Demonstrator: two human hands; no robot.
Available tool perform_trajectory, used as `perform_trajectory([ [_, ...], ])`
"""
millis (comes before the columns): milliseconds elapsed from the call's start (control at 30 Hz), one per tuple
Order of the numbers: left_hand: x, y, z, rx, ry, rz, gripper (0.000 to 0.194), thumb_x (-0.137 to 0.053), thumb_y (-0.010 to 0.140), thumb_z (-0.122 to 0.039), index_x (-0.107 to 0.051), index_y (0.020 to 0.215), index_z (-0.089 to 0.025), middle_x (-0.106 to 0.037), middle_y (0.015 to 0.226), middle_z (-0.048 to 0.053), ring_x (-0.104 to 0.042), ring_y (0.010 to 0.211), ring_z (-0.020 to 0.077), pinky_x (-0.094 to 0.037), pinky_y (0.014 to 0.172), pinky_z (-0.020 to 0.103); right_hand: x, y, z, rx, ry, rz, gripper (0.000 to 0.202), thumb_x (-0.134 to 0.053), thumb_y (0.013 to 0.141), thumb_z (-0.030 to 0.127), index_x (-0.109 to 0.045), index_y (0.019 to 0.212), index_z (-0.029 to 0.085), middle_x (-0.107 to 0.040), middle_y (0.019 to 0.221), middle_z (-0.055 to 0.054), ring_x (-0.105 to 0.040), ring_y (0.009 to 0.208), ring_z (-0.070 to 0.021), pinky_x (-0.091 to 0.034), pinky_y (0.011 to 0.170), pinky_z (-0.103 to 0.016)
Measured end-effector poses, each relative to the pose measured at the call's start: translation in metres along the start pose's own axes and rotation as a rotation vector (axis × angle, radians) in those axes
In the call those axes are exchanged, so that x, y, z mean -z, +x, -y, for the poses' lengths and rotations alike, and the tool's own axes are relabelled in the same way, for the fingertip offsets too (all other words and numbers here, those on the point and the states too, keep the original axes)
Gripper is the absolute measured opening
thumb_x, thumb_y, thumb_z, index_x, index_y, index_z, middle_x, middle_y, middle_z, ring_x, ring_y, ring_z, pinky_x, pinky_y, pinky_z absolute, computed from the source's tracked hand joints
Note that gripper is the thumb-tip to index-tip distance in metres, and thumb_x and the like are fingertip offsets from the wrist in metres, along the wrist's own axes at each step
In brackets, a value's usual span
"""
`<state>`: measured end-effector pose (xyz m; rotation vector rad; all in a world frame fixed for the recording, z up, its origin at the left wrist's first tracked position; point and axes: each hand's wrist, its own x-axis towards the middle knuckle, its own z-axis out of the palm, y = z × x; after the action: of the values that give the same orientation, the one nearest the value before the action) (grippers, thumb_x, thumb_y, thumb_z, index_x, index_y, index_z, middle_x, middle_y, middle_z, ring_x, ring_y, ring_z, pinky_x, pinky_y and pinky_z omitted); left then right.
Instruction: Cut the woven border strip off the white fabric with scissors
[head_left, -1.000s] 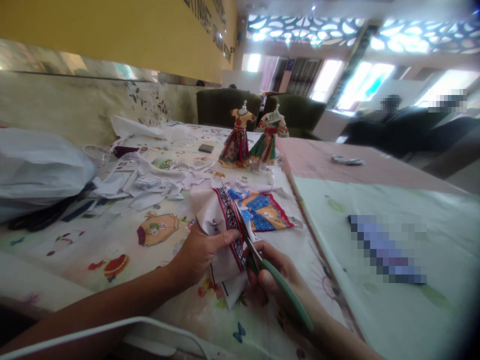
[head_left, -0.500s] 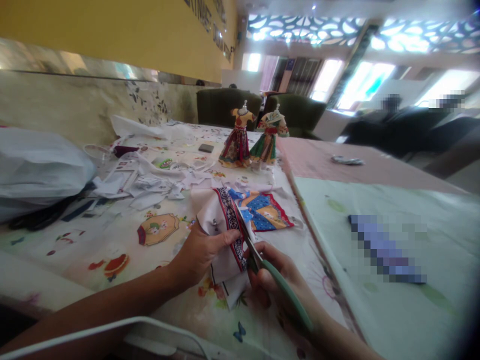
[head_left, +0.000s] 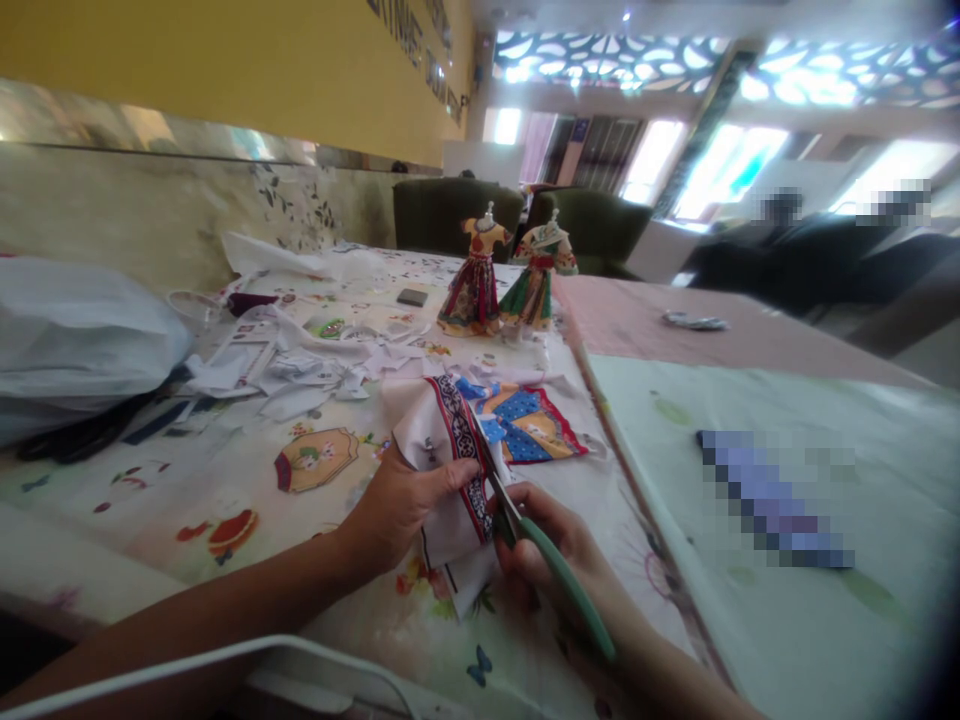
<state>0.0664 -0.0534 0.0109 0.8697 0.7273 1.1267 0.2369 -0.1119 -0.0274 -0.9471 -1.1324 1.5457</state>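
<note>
Doll dresses (head_left: 472,295) stand behind the scissors (head_left: 546,548), right of scraps (head_left: 292,375)

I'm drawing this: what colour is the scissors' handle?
The handle is green, clearest in the head view.

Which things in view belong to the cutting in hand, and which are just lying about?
Belong to the cutting:
- left hand, holding the bordered white fabric
- right hand, holding the green-handled scissors
- probably the blue dotted piece, beside the blades

Apparently just lying or standing about:
- white scraps
- white bag
- maroon-skirted miniature dress
- green-skirted miniature dress
</note>
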Motion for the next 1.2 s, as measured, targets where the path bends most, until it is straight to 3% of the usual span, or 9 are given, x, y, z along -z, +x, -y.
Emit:
perform_trajectory([
  [400, -0.003, -0.001, 0.0, 0.022, -0.027, -0.004, 0.049, -0.091, 0.066, -0.022, -0.076, 0.113, -0.018, -0.079, 0.097, 0.006, -0.072, 0.079, 0.0197, -0.061, 0.082, 0.036, -0.002, -0.003, 0.009, -0.009, -0.027, -0.019, 0.066, -0.081, 0.07, 0.073, -0.064, 0.103, 0.019, -0.052, 0.064, 0.006, -0.043, 0.046, -0.0077, -0.037, 0.044, -0.019],
  [1200, -0.001, -0.001, 0.0, 0.029, 0.003, 0.035, 0.04, -0.09, 0.069, -0.022, -0.074, 0.105, -0.018, -0.08, 0.096, 0.005, -0.073, 0.079, 0.0191, -0.062, 0.078, 0.033, -0.005, -0.007, 0.008, -0.019, 0.031, -0.048, 0.06, -0.083, 0.073, 0.067, -0.062, 0.101, 0.018, -0.048, 0.057, 0.009, -0.041, 0.042, -0.0052, -0.034, 0.042, -0.016],
])
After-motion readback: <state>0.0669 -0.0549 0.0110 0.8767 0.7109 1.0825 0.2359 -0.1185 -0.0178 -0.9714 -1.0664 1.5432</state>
